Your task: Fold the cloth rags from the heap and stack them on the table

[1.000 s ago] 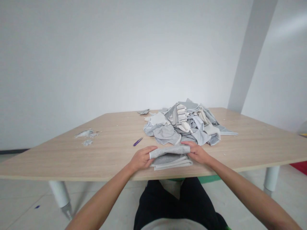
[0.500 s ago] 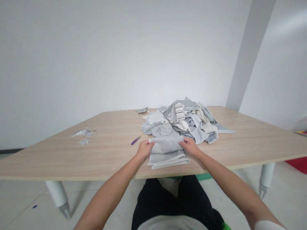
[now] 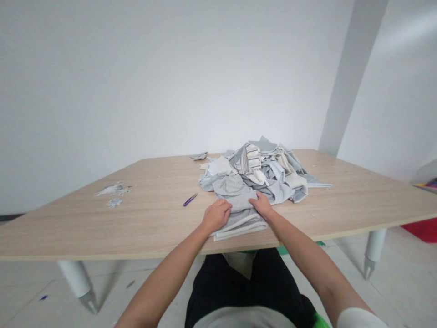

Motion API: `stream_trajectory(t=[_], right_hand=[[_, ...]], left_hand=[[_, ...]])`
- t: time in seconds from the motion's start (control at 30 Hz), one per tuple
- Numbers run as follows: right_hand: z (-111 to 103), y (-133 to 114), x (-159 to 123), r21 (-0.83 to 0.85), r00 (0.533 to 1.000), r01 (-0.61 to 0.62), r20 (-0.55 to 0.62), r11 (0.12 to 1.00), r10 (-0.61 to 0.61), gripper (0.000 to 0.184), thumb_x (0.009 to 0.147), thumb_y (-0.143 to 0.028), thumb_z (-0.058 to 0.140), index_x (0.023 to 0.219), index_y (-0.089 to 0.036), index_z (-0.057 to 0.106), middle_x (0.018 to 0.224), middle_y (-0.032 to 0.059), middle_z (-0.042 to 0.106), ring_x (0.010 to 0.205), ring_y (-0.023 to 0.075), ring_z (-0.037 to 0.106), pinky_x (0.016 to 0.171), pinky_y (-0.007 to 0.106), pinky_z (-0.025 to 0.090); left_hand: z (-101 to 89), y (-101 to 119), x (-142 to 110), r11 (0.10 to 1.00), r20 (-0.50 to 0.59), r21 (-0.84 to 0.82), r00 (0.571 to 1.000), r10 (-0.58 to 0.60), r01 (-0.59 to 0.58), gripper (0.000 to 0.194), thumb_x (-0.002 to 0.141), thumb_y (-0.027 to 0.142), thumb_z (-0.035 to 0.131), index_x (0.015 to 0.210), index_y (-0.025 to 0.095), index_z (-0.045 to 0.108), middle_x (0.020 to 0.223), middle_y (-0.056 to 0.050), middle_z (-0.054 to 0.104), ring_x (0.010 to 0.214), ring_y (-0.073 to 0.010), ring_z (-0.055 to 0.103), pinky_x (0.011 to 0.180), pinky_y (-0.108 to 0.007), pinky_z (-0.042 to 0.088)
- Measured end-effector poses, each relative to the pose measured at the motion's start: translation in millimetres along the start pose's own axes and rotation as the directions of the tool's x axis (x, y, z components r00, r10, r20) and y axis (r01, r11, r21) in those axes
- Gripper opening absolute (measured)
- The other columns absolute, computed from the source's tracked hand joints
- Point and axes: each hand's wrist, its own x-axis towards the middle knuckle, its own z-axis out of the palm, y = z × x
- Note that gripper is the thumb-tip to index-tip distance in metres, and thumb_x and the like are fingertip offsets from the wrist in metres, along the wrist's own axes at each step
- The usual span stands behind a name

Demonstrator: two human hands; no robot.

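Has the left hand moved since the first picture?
Yes. Judged against the purple tool on the table, the left hand has shifted to the right, leaving a wider sideways gap between them.

Both hands' fingers (image 3: 226, 207) on grey cloth (image 3: 241, 201)

On the pale rectangular wooden table (image 3: 157, 228), near its front edge, we have the folded grey fabric (image 3: 243, 219) — it lies between the person's left hand (image 3: 217, 214) and right hand (image 3: 261, 204). Directly behind it we find the large heap of grey and white cloth pieces (image 3: 251, 159). Left of this heap lies the slim purple tool (image 3: 190, 199); farther left — the white shredded scraps (image 3: 114, 190). Behind the table is the flat white wall (image 3: 191, 82).
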Motion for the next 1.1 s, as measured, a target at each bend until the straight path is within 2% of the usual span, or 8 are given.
stream_trajectory(t=[0.1,0.23,0.37,0.5,0.63,0.77,0.93,1.1], right_hand=[[0,-1,6,-0.057,1.000,-0.025,0.005,0.998,0.025,0.037,0.068,-0.025,0.058,0.102,-0.012,0.065,0.093,0.0071,0.070,0.083,0.0213,0.062,0.076,0.029,0.046],[2,-1,13,-0.133,0.998,-0.058,-0.004,0.989,0.058,0.027,0.069,-0.023,0.060,0.093,-0.012,0.066,0.086,0.0067,0.069,0.079,0.0209,0.061,0.072,0.028,0.045],[4,0,17,-0.191,0.998,-0.066,0.005,0.979,0.068,0.018,0.077,-0.025,0.063,0.090,-0.012,0.065,0.086,0.0048,0.067,0.080,0.0184,0.061,0.076,0.032,0.046],[6,2,19,-0.227,0.997,-0.062,0.030,0.972,0.070,0.022,0.087,-0.035,0.060,0.092,-0.013,0.062,0.091,0.0032,0.065,0.082,0.0159,0.061,0.079,0.036,0.049],[6,5,20,-0.249,0.997,-0.049,0.040,0.967,0.061,0.023,0.089,-0.034,0.058,0.096,-0.013,0.061,0.094,0.0037,0.064,0.085,0.0163,0.061,0.079,0.037,0.051],[6,7,20,-0.253,0.998,-0.035,0.046,0.967,0.048,0.023,0.089,-0.034,0.058,0.098,-0.013,0.061,0.096,0.0041,0.064,0.086,0.0165,0.062,0.079,0.037,0.051],[6,8,19,-0.236,0.999,-0.021,0.031,0.972,0.029,0.022,0.088,-0.034,0.060,0.094,-0.013,0.062,0.093,0.0037,0.065,0.085,0.0164,0.062,0.079,0.037,0.050],[4,8,18,-0.199,1.000,-0.013,0.009,0.980,0.015,0.019,0.076,-0.023,0.064,0.092,-0.013,0.065,0.090,0.0064,0.068,0.084,0.0193,0.062,0.079,0.033,0.047]], left_hand=[[0.3,13,5,0.983,0.132,0.108,0.982,0.136,-0.150,0.026,0.090,0.031,0.043,0.093,0.023,0.067,0.094,-0.006,0.062,0.095,-0.0195,0.054,0.083,-0.031,0.042],[2.0,18,12,0.970,0.227,0.187,0.968,0.109,-0.153,0.026,0.090,0.031,0.044,0.094,0.023,0.068,0.093,-0.007,0.061,0.096,-0.0199,0.054,0.080,-0.030,0.042],[8.7,19,18,0.972,0.246,0.215,0.968,0.042,-0.097,0.027,0.089,0.033,0.045,0.094,0.022,0.069,0.094,-0.008,0.062,0.097,-0.0209,0.055,0.078,-0.030,0.043],[20.9,24,23,0.969,0.270,0.247,0.962,-0.036,-0.033,0.031,0.088,0.038,0.045,0.092,0.018,0.069,0.098,-0.012,0.062,0.097,-0.0234,0.057,0.074,-0.031,0.044],[33.2,29,28,0.964,0.284,0.266,0.953,-0.101,0.023,0.034,0.088,0.038,0.045,0.089,0.014,0.070,0.097,-0.016,0.063,0.093,-0.0260,0.060,0.074,-0.034,0.045],[39.6,31,29,0.962,0.271,0.266,0.952,-0.143,0.068,0.034,0.090,0.029,0.040,0.090,0.011,0.069,0.095,-0.017,0.063,0.092,-0.0260,0.061,0.076,-0.034,0.044],[36.4,30,28,0.968,0.241,0.231,0.958,-0.156,0.099,0.032,0.090,0.028,0.040,0.088,0.012,0.068,0.094,-0.015,0.065,0.090,-0.0241,0.061,0.077,-0.033,0.043],[24.4,25,27,0.979,0.187,0.165,0.971,-0.152,0.121,0.027,0.090,0.029,0.042,0.090,0.017,0.066,0.095,-0.010,0.065,0.088,-0.0199,0.060,0.075,-0.029,0.041]])
